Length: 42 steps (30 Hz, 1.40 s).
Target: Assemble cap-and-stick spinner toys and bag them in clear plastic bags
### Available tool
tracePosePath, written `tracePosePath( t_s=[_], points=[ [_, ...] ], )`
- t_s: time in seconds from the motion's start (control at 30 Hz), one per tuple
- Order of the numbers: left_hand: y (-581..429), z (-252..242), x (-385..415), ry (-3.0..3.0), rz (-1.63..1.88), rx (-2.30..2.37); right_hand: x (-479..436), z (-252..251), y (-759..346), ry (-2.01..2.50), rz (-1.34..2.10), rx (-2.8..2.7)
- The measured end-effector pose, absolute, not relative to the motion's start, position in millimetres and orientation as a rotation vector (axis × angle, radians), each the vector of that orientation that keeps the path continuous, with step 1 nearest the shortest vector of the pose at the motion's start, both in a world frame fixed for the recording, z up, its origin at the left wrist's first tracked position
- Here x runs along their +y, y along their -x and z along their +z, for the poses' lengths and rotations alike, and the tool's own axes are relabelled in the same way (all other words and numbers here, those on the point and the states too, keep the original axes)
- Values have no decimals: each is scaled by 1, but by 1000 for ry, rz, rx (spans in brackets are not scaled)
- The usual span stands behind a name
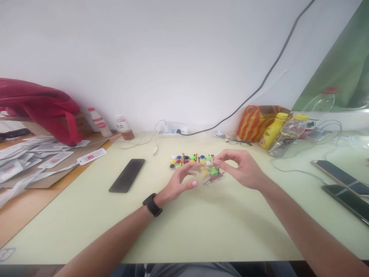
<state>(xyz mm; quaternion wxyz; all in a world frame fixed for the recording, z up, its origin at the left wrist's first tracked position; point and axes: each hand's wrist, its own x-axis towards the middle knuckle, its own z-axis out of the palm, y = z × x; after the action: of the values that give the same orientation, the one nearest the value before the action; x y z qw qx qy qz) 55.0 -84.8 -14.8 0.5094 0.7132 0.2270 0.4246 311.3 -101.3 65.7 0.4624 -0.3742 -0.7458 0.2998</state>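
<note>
A small assembly of bright plastic toy pieces (212,173), green, yellow, red and blue, is held just above the pale green table (201,227). My left hand (181,182), with a black watch on the wrist, curls its fingers round the assembly's left side. My right hand (243,167) pinches it from the right with thumb and fingertips. Behind the hands lies a loose cluster of coloured round and stick-like pieces (188,159) on the table.
A black flat phone-like slab (127,175) lies left of the hands. Far left are paper tags (43,157) and a red bag (40,107). Small bottles (124,127), a power strip (173,129), glasses (239,142), a striped bag (255,121), drink bottles (281,134) and two phones (343,184) stand around.
</note>
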Motion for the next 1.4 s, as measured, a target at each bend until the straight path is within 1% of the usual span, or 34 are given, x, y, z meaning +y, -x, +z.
tracePosePath(
  t_s=[0.13, 0.47, 0.6, 0.7, 0.87, 1.03, 1.13, 1.23, 1.4],
  points=[
    [-54, -15, -84, -1724, 1024, 528, -106, 72, -307, 940, 696, -1921],
    [-52, -20, -82, -1737, 1065, 400, -114, 67, -294, 852, 625, -1876],
    [-53, -23, -81, -1646, 1079, 381, -115, 66, -290, 848, 669, -1843],
    [-54, -22, -82, -1576, 1087, 388, -113, 61, -287, 856, 765, -1849],
    [-55, -22, -82, -1605, 1079, 362, -113, 53, -283, 837, 852, -1733],
    [-55, -22, -81, -1593, 1115, 384, -118, 56, -281, 836, 605, -1628],
    [-56, -17, -84, -1612, 1092, 392, -120, 60, -279, 831, 675, -1726],
    [-55, -13, -86, -1644, 1076, 401, -121, 61, -278, 833, 695, -1689],
    [-54, -17, -85, -1624, 1069, 388, -122, 61, -277, 835, 750, -1802]
  ],
)
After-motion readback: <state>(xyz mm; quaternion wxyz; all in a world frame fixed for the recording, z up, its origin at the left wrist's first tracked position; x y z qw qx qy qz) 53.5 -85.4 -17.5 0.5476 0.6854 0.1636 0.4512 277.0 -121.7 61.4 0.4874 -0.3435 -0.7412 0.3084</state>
